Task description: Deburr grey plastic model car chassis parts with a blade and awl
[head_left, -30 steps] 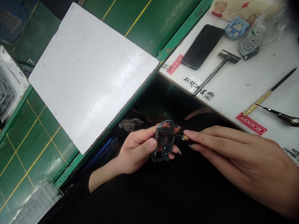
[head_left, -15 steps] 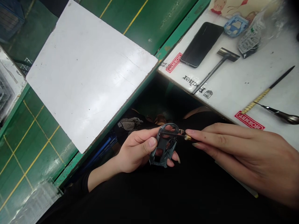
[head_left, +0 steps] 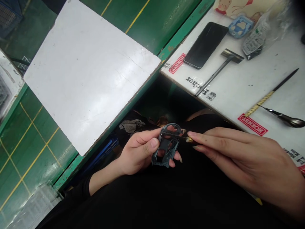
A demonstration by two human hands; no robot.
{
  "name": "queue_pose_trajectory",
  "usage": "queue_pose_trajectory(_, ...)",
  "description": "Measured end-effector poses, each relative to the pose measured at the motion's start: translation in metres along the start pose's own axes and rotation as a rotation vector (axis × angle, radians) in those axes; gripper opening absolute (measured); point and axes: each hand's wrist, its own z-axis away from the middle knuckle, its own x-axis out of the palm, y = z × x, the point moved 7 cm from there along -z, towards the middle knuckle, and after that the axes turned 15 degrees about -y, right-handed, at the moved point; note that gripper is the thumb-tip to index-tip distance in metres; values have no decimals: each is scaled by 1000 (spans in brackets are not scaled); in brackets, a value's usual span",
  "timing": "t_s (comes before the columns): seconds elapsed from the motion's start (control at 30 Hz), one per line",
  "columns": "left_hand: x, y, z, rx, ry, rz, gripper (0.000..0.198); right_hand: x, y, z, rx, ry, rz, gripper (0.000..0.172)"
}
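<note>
My left hand (head_left: pixel 139 152) is closed around a small dark grey plastic frame part (head_left: pixel 167 145), thumb on its front and fingers behind it, held over my lap below the bench edge. My right hand (head_left: pixel 240 157) grips a thin tool with a brass collar (head_left: pixel 189 139). The tool's slim dark tip lies across the upper part of the frame. Most of the tool's handle is hidden under my right fingers.
A white board (head_left: pixel 88 73) lies on the green bench (head_left: pixel 28 140) at left. On the white table (head_left: pixel 240 86) at right are a black phone (head_left: pixel 205 44), a metal scraper (head_left: pixel 218 71), a striped-handle file (head_left: pixel 270 93), another tool (head_left: pixel 284 118) and a plastic bag (head_left: pixel 262 35).
The frame part and both hands shifted slightly; the part tilted a little in my left hand while the tool tip stayed on its upper part.
</note>
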Motion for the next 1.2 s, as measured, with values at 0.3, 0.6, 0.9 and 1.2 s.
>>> queue_pose_trajectory(0.3, -3, -3, 6, -24, 36, 6, 60, 0, 0, 1, -16, -13, -10, 40)
queue_pose_trajectory(0.6, -7, -8, 4, 33, 85, -10, 46, 2, -1, 3, -10, -26, -19, 42)
queue_pose_trajectory(0.9, -16, 9, -1, 268, 213, -89, 45, 0, -7, -1, 72, 218, 27, 47)
queue_pose_trajectory(1.2, -15, 54, -5, 652, 270, -401, 60, -1, -41, -17, -38, 313, 61, 58)
